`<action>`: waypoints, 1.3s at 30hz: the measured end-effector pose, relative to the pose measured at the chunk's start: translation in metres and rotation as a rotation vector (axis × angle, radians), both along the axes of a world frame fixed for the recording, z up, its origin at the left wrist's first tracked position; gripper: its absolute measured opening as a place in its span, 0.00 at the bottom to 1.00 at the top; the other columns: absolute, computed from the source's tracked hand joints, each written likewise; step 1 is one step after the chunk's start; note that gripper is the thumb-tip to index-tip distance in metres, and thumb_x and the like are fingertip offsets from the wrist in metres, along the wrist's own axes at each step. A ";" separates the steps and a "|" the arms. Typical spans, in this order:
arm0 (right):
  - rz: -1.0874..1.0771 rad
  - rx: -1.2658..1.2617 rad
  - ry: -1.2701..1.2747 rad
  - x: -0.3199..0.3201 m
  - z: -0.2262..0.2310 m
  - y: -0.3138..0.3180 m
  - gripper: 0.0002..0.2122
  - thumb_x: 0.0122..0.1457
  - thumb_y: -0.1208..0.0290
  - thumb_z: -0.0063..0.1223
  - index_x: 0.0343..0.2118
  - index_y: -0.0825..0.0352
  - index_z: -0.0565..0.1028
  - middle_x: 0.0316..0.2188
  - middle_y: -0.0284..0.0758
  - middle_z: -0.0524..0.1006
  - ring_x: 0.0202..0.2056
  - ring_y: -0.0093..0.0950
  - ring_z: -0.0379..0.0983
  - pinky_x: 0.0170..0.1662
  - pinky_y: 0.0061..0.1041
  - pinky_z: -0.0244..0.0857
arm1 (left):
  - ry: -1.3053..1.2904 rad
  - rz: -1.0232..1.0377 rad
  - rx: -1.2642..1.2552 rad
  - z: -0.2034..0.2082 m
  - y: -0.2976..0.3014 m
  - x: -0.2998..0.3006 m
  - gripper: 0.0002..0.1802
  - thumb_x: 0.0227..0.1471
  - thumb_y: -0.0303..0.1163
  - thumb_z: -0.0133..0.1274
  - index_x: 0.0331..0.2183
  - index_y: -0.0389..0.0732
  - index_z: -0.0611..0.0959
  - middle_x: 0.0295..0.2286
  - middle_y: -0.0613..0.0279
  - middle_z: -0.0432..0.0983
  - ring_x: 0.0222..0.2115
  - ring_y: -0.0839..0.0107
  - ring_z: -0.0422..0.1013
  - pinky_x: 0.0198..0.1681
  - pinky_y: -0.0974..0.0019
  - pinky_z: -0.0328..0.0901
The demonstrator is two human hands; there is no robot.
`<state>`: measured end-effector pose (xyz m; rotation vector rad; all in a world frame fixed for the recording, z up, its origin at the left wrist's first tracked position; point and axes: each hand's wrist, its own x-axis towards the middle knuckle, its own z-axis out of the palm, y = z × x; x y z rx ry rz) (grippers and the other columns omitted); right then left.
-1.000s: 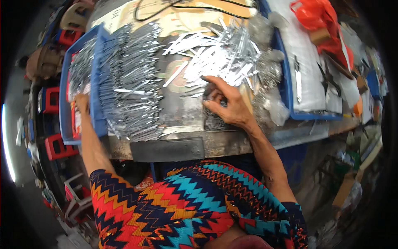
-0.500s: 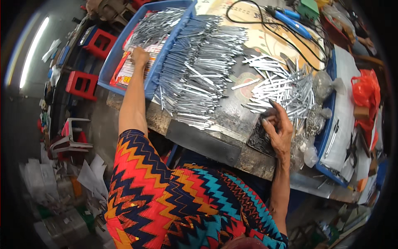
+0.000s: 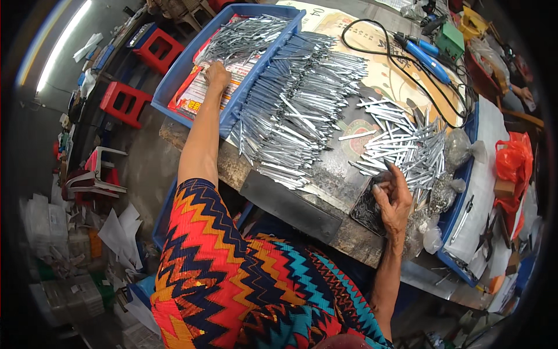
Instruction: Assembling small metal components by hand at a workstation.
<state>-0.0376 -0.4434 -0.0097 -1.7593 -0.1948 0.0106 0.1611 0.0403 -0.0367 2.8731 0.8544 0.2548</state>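
Observation:
My left hand [image 3: 217,75] reaches into a blue plastic tray [image 3: 235,114], over a red-and-white printed sheet [image 3: 195,100] at its bottom. Its fingers are bunched, their tips mostly hidden, just short of a heap of thin grey metal strips [image 3: 241,39]. My right hand [image 3: 396,200] hovers by the table's near edge, above a small dark tray [image 3: 366,209] of thin black pins. Thumb and a finger come together in a pinch, the index finger raised; anything between them is too small to see. Beyond it lies a loose pile of shiny strips [image 3: 401,142].
Dense rows of metal strips [image 3: 302,104] lie beside the tray. A blue corded hand tool [image 3: 429,63] rests at the back near a green box [image 3: 449,41]. Clear plastic bags [image 3: 458,148] and a second blue tray [image 3: 450,224] border the right. Red stools [image 3: 123,103] stand at left.
The whole view has shifted, so the table and both hands sit a little further right. Against the trays, both hands keep nearly the same places and poses.

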 end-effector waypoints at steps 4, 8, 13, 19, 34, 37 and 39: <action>0.003 -0.015 0.011 0.000 -0.001 0.000 0.24 0.47 0.76 0.53 0.50 0.72 0.63 0.32 0.36 0.69 0.28 0.19 0.66 0.29 0.16 0.62 | -0.115 0.015 0.036 -0.009 0.008 0.000 0.16 0.38 0.29 0.51 0.32 0.28 0.77 0.36 0.39 0.71 0.40 0.48 0.68 0.44 0.56 0.63; -0.006 -0.016 0.018 0.000 0.001 -0.001 0.25 0.48 0.75 0.53 0.50 0.72 0.62 0.32 0.36 0.70 0.28 0.19 0.66 0.30 0.16 0.62 | -0.092 -0.005 -0.050 0.002 -0.005 -0.003 0.14 0.38 0.28 0.50 0.30 0.32 0.79 0.35 0.39 0.72 0.39 0.48 0.69 0.43 0.57 0.63; -0.004 -0.016 0.025 -0.001 0.001 -0.001 0.25 0.48 0.75 0.53 0.50 0.73 0.62 0.32 0.36 0.70 0.28 0.19 0.66 0.30 0.17 0.62 | 0.080 -0.031 0.111 -0.010 -0.001 0.003 0.12 0.43 0.28 0.45 0.30 0.33 0.80 0.35 0.42 0.73 0.39 0.46 0.69 0.42 0.52 0.64; -0.013 -0.026 0.034 -0.001 0.006 0.001 0.25 0.49 0.75 0.53 0.51 0.74 0.61 0.30 0.35 0.70 0.27 0.19 0.66 0.29 0.16 0.61 | 0.213 0.187 0.016 -0.022 -0.005 0.013 0.28 0.46 0.28 0.42 0.50 0.27 0.58 0.46 0.31 0.57 0.48 0.43 0.57 0.47 0.49 0.59; 0.022 0.176 0.157 0.001 0.009 -0.001 0.24 0.50 0.75 0.52 0.50 0.75 0.61 0.31 0.35 0.70 0.27 0.20 0.69 0.27 0.17 0.62 | -0.456 -0.575 -0.108 0.088 -0.083 0.043 0.15 0.44 0.30 0.46 0.32 0.28 0.65 0.25 0.48 0.66 0.26 0.58 0.65 0.31 0.60 0.62; -0.026 0.266 0.130 0.003 0.003 -0.007 0.24 0.50 0.73 0.53 0.50 0.76 0.61 0.30 0.36 0.71 0.25 0.20 0.69 0.24 0.17 0.61 | -0.304 -0.697 -0.628 0.137 -0.217 0.004 0.14 0.46 0.29 0.42 0.34 0.28 0.66 0.27 0.48 0.66 0.31 0.59 0.65 0.35 0.60 0.63; -0.010 0.280 0.128 0.004 0.008 -0.002 0.25 0.50 0.72 0.53 0.49 0.76 0.62 0.29 0.36 0.71 0.24 0.20 0.69 0.24 0.16 0.61 | -0.055 -0.895 -0.455 0.104 -0.272 0.027 0.15 0.48 0.29 0.37 0.36 0.29 0.68 0.35 0.44 0.63 0.36 0.58 0.63 0.43 0.61 0.59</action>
